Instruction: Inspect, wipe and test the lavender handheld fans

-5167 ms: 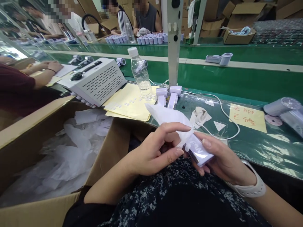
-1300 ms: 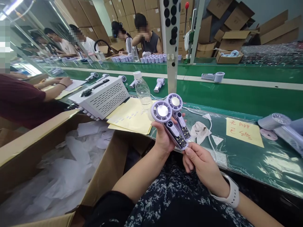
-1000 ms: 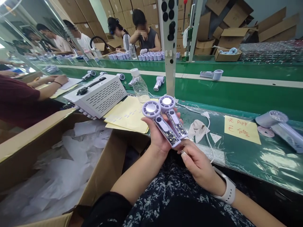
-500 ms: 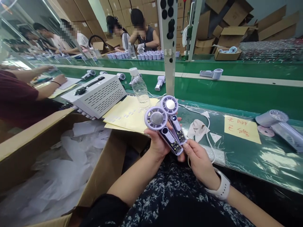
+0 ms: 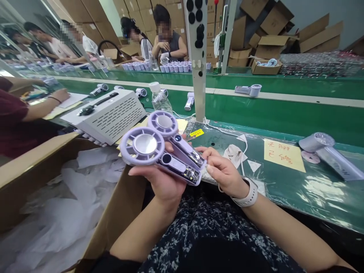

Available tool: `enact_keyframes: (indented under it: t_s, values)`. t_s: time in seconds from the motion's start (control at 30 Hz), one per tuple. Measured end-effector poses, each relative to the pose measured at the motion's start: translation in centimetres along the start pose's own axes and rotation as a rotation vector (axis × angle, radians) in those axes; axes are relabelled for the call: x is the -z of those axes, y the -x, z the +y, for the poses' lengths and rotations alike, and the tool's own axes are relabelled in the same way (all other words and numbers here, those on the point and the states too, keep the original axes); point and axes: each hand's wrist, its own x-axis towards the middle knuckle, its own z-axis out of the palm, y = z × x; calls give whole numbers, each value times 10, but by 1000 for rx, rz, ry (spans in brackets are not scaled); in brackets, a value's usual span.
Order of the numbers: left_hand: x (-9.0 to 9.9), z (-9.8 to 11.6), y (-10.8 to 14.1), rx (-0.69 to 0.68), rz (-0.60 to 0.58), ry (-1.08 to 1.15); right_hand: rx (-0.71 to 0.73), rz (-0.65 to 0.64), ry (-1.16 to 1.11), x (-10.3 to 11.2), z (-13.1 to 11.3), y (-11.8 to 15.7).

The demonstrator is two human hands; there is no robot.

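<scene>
Two lilac handheld fans rest in my left hand (image 5: 166, 185), whose fingers wrap round their handles from below. The nearer fan (image 5: 144, 144) overlaps the farther fan (image 5: 163, 122). Both handles lack a cover, so circuit boards show near their lower ends. A small display glows on the farther handle; the nearer one's round display looks dark. My right hand (image 5: 226, 174) pinches at the bottom end of the handles. A white cable (image 5: 245, 151) runs over the bench to this hand; its plug is hidden by the fingers.
An open carton (image 5: 119, 212) of white wrapping stands at left, beside a grey vented metal box (image 5: 110, 115). A clear bottle (image 5: 159, 99) stands behind the fans. At right lie a yellow note (image 5: 284, 155) and another fan (image 5: 338, 159). A post (image 5: 198, 76) rises ahead; co-workers sit beyond.
Both fans have moved left and closer to me, their handles now tilted flatter. My right hand has followed to the left, staying at the handle ends.
</scene>
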Motion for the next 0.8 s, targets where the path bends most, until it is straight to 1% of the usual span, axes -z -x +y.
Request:
enact_keyframes:
  t_s: [0.07, 0.1, 0.17, 0.2, 0.23, 0.27, 0.3, 0.33, 0.37, 0.4, 0.43, 0.47, 0.53, 0.57, 0.6, 0.63, 0.67, 0.7, 0.73, 0.8]
  values:
    - [-2, 14, -12, -125, 76, -42, 29, -16, 80, 5, -1, 2]
    - [-2, 20, -19, -165, 100, -61, 16, -25, 197, 10, 0, 1]
    - [0, 28, -27, -184, 85, -44, -62, -17, 570, 25, 7, -1]
    - [3, 29, -27, -166, 48, -7, -109, 9, 760, 35, 12, -2]
    - [6, 28, -25, -104, -22, 36, -151, 51, 917, 46, 17, -3]
    - [11, 25, -20, -16, -102, 81, -187, 110, 1028, 58, 23, -4]
    - [15, 21, -12, 111, -180, 117, -214, 176, 1093, 70, 28, -4]
    - [20, 15, -3, 282, -254, 138, -234, 232, 1124, 81, 32, -2]
    - [25, 9, 6, 474, -310, 149, -245, 273, 1136, 90, 35, -1]
    - [30, 2, 16, 642, -331, 159, -251, 300, 1149, 96, 37, 1]
    - [33, -5, 26, 774, -328, 174, -251, 316, 1156, 100, 36, 4]
    - [36, -12, 34, 878, -314, 194, -242, 331, 1164, 100, 34, 5]
    - [38, -24, 47, 1025, -297, 246, -179, 387, 1153, 95, 21, 7]
    - [39, -29, 51, 1088, -301, 268, -127, 423, 1106, 90, 11, 7]
    - [39, -32, 54, 1146, -314, 283, -74, 448, 1022, 84, 0, 6]
    - [38, -35, 56, 1201, -336, 292, -29, 441, 911, 79, -12, 5]
    - [38, -37, 58, 1252, -367, 295, -2, 390, 788, 74, -23, 3]
    - [39, -38, 60, 1302, -411, 297, 1, 301, 667, 71, -33, 0]
    - [39, -39, 61, 1348, -461, 300, -21, 184, 562, 69, -42, -3]
    - [41, -40, 64, 1422, -558, 312, -122, -60, 372, 71, -52, -11]
